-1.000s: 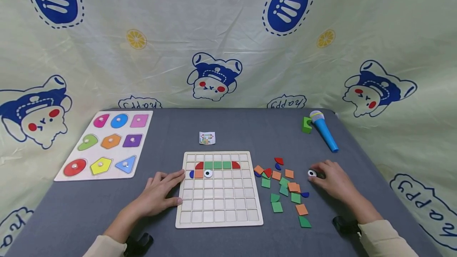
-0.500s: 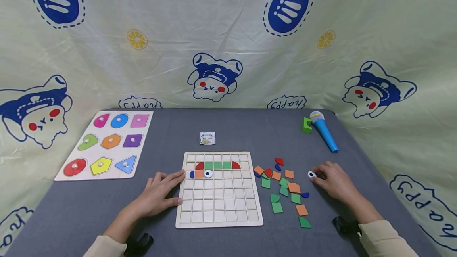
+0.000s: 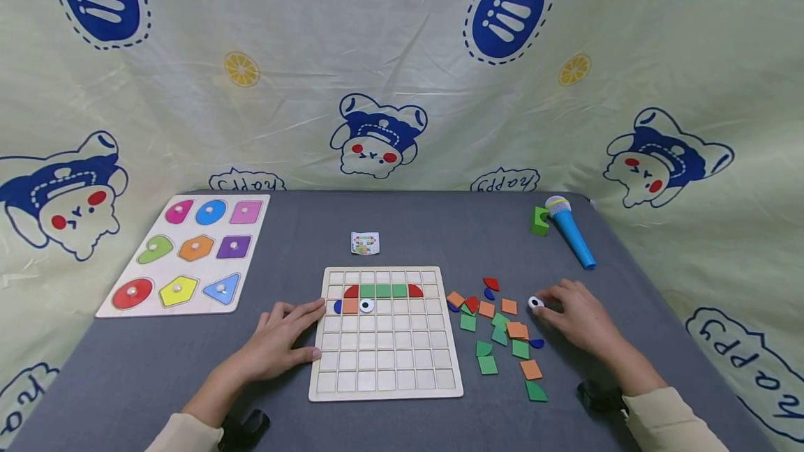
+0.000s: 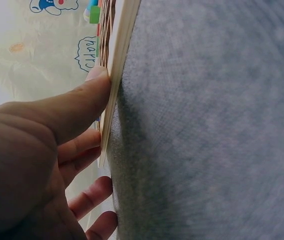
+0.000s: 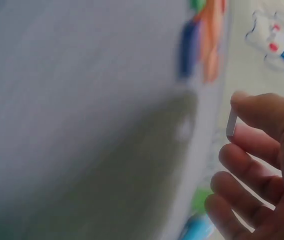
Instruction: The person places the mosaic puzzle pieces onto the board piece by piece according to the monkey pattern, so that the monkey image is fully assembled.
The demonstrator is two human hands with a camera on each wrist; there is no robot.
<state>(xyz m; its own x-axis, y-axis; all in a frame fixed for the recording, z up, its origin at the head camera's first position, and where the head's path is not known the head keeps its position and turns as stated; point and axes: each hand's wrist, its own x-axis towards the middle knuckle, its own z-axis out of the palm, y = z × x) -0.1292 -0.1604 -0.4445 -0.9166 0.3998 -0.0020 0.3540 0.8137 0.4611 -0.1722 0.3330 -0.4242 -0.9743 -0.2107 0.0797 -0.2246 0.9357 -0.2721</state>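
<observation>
My right hand [image 3: 574,314] pinches a white round eye tile [image 3: 534,303] with a black pupil between thumb and forefinger, right of the loose tiles. In the right wrist view the eye tile [image 5: 232,123] shows edge-on, raised off the cloth. My left hand [image 3: 275,346] rests with fairly straight fingers against the left edge of the wooden grid board [image 3: 384,397]; the left wrist view has the thumb at the board's side [image 4: 115,75]. On the board, red and green tiles [image 3: 383,290] form a row, with a blue, an orange and another eye tile [image 3: 366,305] below.
Loose green, orange, red and blue tiles [image 3: 487,365] lie scattered right of the board. A pattern card [image 3: 365,243] lies behind it. The shape puzzle [image 3: 188,277] is at left; a green block [image 3: 539,220] and blue toy microphone [image 3: 573,236] stand back right.
My right hand has moved slightly left with the eye tile, toward the loose tiles. My left hand and the board stay where they were.
</observation>
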